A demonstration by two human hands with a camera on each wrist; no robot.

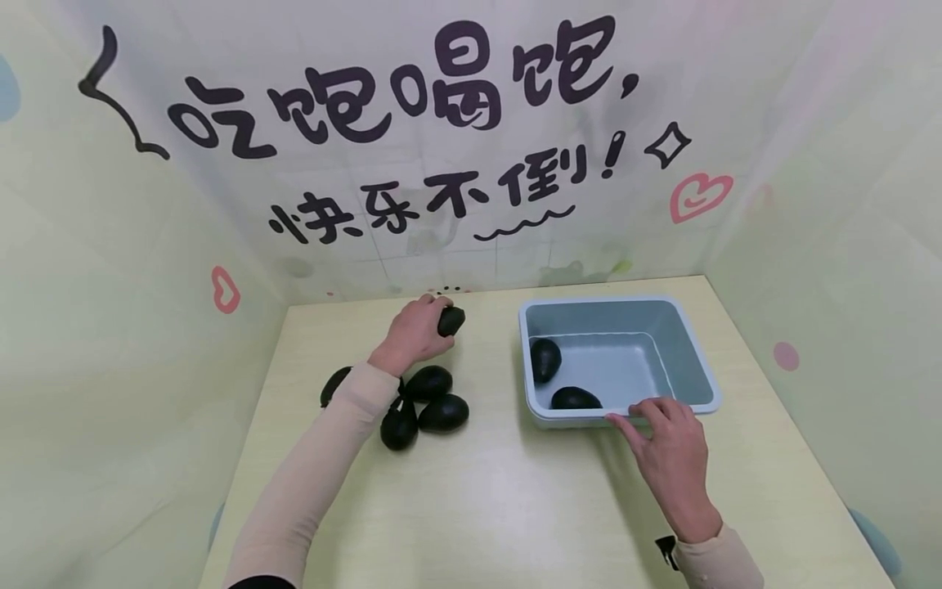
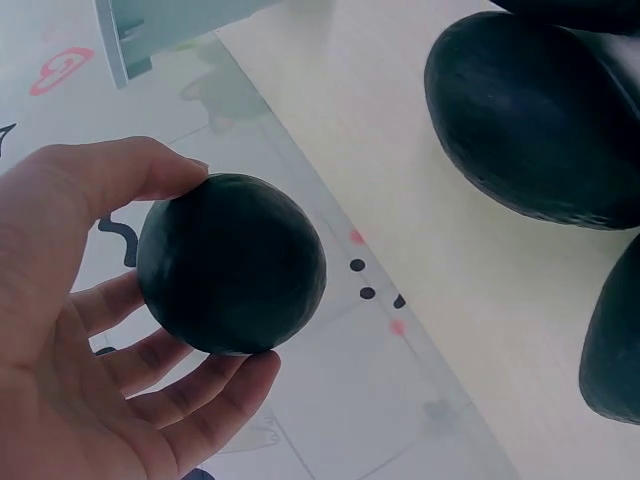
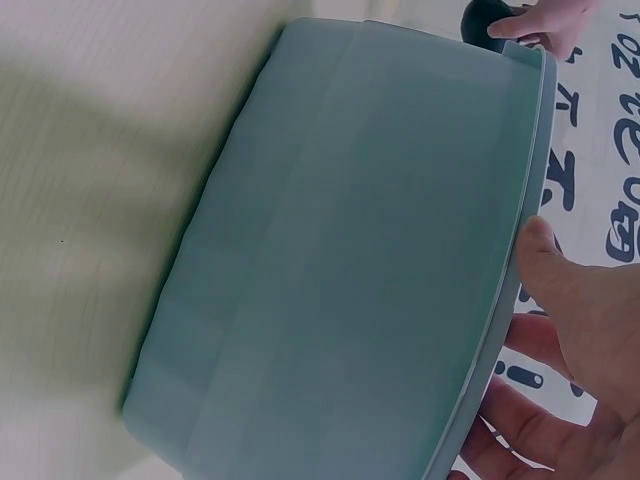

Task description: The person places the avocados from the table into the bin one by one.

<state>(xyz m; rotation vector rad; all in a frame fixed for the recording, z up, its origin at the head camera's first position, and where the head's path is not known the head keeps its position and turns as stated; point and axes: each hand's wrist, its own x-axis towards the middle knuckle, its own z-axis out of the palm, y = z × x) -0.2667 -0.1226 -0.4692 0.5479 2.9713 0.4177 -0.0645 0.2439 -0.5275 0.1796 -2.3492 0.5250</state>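
Left fingers (image 2: 235, 405) grasp an avocado (image 2: 235, 270), right fingers (image 3: 530, 420) a bin (image 3: 340, 250); pale desk (image 1: 478, 507), lettered backdrop (image 1: 441, 249) (only the head view shows avocados (image 1: 546, 361) inside).

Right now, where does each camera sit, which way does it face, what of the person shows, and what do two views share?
Head: worn on the head, facing forward and down over the table; shows the left hand, right hand and sleeves.
Left wrist: on that wrist, facing the dark ovoid the left hand holds; part of that hand shows.
Right wrist: on that wrist, facing the blue tub's outside, right hand at its rim; left hand small, top right.
Shared: head and right wrist both show the tub and both hands.
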